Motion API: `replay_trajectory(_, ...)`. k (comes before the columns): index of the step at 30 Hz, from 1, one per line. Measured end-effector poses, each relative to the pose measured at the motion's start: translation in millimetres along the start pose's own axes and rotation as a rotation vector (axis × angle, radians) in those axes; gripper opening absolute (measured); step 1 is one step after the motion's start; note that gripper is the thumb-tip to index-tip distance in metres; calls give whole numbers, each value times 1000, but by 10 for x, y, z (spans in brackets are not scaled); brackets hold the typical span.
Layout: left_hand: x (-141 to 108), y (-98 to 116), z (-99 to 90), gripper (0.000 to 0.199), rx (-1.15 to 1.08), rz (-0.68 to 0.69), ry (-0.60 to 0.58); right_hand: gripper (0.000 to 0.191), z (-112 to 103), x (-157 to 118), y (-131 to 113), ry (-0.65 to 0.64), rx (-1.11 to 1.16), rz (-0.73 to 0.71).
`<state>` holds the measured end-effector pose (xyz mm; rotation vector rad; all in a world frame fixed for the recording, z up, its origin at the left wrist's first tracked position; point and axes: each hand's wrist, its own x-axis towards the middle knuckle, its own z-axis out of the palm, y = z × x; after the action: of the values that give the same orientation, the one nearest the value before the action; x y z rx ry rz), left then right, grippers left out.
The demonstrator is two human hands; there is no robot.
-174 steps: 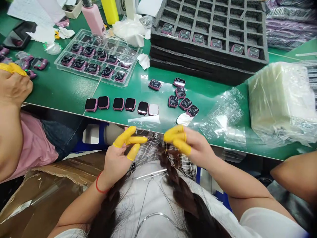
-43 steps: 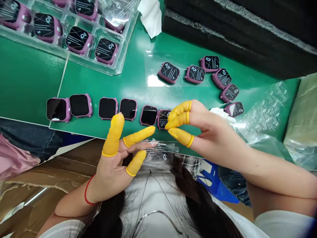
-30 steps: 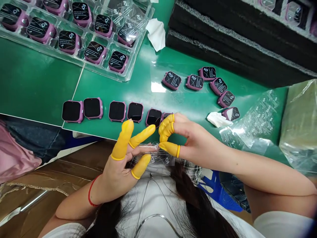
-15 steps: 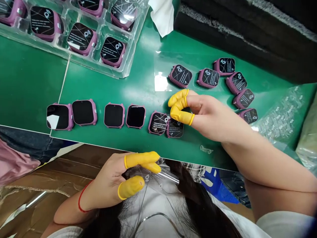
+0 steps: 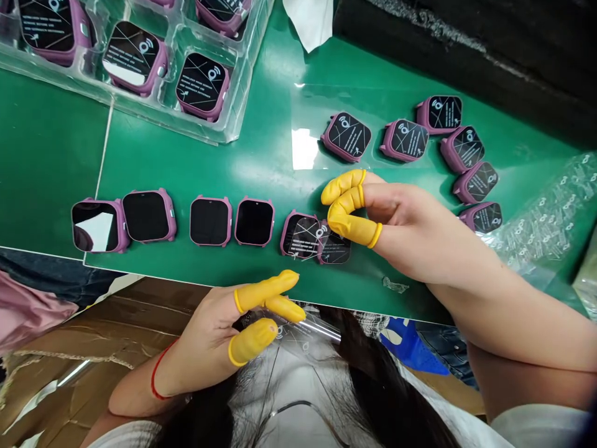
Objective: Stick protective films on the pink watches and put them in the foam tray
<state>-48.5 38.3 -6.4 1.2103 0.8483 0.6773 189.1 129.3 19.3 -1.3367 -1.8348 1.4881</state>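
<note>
My right hand (image 5: 387,218) is over the table, its yellow-sleeved thumb and finger pinched at the upper corner of a small printed clear film (image 5: 338,249). This film lies against the right side of a pink smartwatch (image 5: 298,235) whose black screen bears white print. Lower down, my left hand (image 5: 228,333) has yellow finger sleeves and a red cord at the wrist. Between its fingers is a clear film sheet (image 5: 310,339) with printed marks, partly hidden by them. Left of the printed watch lie dark-screened smartwatches, the nearest one (image 5: 254,221) among them.
A clear plastic tray (image 5: 233,118) of pink watches occupies the upper left. Several printed watches (image 5: 347,137) curve across the upper right. Beside them lie a pile of clear film pieces (image 5: 550,211) and a dark foam block (image 5: 448,56). A crumpled film scrap (image 5: 395,285) sits near the front edge.
The view has come slightly closer, so the tray sits farther up and left. My left index finger has lifted a little. My right hand keeps its pinch beside the printed watch.
</note>
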Motion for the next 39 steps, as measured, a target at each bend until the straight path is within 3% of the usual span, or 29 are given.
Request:
replay_trajectory(21,66,39,13,50,-16,-44,-1,13,82,12,3,32,-158,6)
replay_trajectory(39,69,51,4,53,50,-71,-27,15,102,22,-5,55,-153,20)
